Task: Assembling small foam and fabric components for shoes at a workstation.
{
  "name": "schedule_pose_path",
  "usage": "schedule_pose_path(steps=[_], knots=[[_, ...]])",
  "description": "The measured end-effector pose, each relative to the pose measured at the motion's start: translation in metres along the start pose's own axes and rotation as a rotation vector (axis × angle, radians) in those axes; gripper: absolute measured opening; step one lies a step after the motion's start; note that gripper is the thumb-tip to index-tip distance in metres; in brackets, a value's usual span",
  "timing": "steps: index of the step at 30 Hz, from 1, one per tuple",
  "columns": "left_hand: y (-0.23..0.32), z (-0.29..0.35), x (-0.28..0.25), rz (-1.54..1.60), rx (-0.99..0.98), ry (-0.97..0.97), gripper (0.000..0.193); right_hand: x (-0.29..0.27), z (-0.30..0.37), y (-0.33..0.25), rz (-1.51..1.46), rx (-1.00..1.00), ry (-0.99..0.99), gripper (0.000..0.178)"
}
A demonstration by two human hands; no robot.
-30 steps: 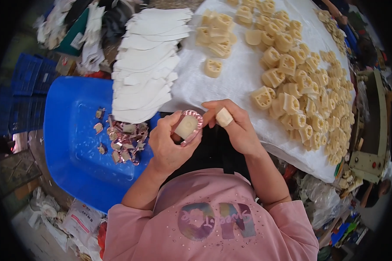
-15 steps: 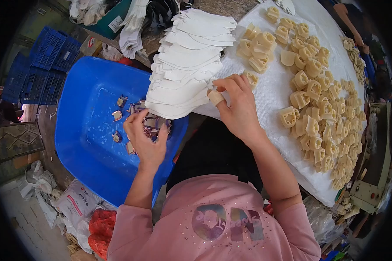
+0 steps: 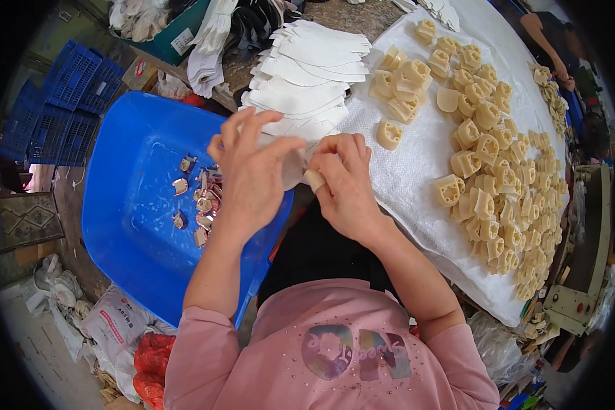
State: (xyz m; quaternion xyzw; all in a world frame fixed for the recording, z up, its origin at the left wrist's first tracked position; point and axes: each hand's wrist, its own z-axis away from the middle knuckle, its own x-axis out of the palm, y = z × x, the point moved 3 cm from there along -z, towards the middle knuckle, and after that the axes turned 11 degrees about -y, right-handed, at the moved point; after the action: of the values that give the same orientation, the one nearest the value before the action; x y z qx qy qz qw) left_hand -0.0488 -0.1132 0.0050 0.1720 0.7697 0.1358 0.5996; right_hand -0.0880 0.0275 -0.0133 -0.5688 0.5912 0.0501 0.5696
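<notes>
pink shirt (image 3: pixel 335 345): big dark multicolour letters, pale script across, upside down in view. white sack (image 3: pixel 116 321), lower left: dark characters, red line of print. white label (image 3: pixel 182 41) on green bin (image 3: pixel 160 48): too small to read. small box (image 3: pixel 141 73), upper left: red mark, unreadable.

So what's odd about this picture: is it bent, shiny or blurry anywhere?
In the head view, the corners fall to black, and edges bow near the rim; in the head view, small highlights glint off the metallic pieces in the blue tub; in the head view, the left hand looks slightly soft, possibly from motion.
</notes>
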Motion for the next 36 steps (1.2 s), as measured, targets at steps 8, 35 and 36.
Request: schedule_pose_path(steps=[8, 35, 36], knots=[[-0.015, -0.014, -0.015, -0.163, -0.024, -0.190, 0.037, -0.003, 0.015, -0.024, -0.534, -0.119, -0.152, 0.019], [0.059, 0.018, 0.057, 1.816, -0.296, -0.042, 0.033, -0.054, 0.019, 0.067, 0.186, 0.416, 0.200, 0.017], [0.062, 0.019, 0.058, 1.812, -0.300, -0.059, 0.033, -0.051, 0.017, 0.069, 0.381, 0.412, 0.136, 0.020]])
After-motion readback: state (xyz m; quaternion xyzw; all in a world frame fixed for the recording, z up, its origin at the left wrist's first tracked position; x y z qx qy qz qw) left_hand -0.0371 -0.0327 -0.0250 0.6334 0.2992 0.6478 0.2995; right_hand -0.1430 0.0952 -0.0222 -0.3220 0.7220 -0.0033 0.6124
